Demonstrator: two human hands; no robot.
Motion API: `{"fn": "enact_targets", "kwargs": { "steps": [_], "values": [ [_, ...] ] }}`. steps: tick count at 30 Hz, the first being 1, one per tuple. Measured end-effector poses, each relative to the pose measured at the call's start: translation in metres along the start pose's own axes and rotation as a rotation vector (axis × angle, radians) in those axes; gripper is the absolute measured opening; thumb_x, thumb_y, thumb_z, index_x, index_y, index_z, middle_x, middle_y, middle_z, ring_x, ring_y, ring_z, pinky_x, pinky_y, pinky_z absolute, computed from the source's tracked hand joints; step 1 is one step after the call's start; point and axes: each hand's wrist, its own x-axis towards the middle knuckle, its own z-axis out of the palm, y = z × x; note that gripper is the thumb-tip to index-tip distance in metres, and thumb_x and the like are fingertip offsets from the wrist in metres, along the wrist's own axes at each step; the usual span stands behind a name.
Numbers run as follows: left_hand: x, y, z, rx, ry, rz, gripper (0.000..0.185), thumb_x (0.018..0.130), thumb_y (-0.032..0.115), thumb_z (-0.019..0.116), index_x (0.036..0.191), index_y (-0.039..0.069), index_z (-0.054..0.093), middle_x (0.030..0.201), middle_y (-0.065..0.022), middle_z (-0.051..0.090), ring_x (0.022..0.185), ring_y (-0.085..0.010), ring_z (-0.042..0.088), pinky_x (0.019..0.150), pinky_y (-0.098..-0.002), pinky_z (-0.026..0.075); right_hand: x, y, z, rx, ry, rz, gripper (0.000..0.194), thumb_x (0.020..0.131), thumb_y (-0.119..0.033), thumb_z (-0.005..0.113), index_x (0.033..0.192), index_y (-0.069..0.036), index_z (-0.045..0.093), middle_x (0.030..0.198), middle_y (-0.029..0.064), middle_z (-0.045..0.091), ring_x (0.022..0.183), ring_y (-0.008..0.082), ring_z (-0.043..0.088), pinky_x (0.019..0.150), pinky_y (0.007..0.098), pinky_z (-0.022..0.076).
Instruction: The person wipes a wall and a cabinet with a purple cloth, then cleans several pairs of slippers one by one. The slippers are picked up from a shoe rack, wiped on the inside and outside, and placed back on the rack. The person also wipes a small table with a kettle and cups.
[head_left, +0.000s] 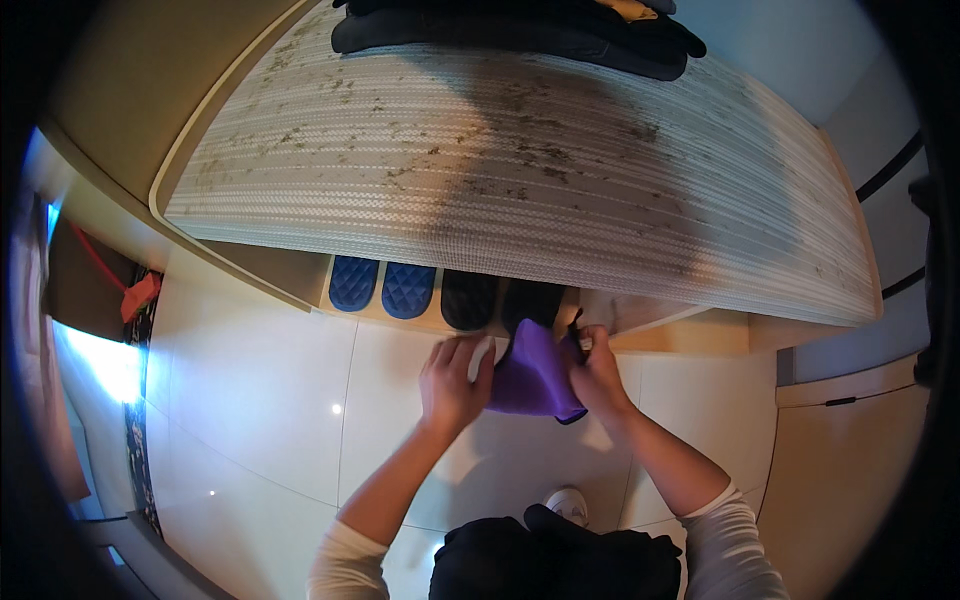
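A piece of purple fabric with black trim (531, 375), perhaps a small garment or pouch, hangs between my hands over the floor. My left hand (454, 382) pinches its left edge between thumb and fingers. At the other side, my right hand (601, 379) grips the black-trimmed edge, part of which sticks up above the fingers. Just beyond the fabric, a pair of black slippers (469, 300) rests on a low wooden shelf (409, 324); the fabric overlaps the front of the right one. Left of these lie two blue quilted-pattern slippers (353, 283), their far ends hidden under the ledge above.
Above the shelf extends a broad surface covered by a striped woven mat (360, 165). Folded dark clothes (517, 41) lie at its back. A wooden side panel (176, 97) rises at left, and a cabinet front (840, 465) stands at right. Glossy tiles (255, 420) cover the floor.
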Motion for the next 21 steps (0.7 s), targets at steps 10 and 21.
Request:
{"fn": "enact_targets", "kwargs": {
  "steps": [10, 21],
  "values": [
    [0.001, -0.059, 0.069, 0.484, -0.464, -0.048, 0.070, 0.091, 0.043, 0.044, 0.143, 0.003, 0.023, 0.150, -0.0150, 0.020, 0.140, -0.0276, 0.014, 0.112, -0.0480, 0.010, 0.056, 0.050, 0.059, -0.649, -0.268, -0.145, 0.093, 0.086, -0.053, 0.051, 0.145, -0.014, -0.010, 0.082, 0.0281, 0.062, 0.073, 0.0429, 0.063, 0.068, 0.0484, 0.0507],
    [-0.089, -0.018, 0.019, -0.027, 0.015, -0.506, 0.061, 0.081, 0.034, 0.066, 0.126, 0.000, 0.041, 0.124, -0.0212, 0.046, 0.118, -0.0365, 0.041, 0.101, -0.0464, 0.030, -0.041, 0.087, 0.033, -0.122, -0.162, 0.044, 0.075, 0.083, -0.055, 0.057, 0.129, 0.000, 0.038, 0.081, 0.0188, 0.062, 0.074, 0.0294, 0.062, 0.068, 0.0384, 0.0492]
  ]
}}
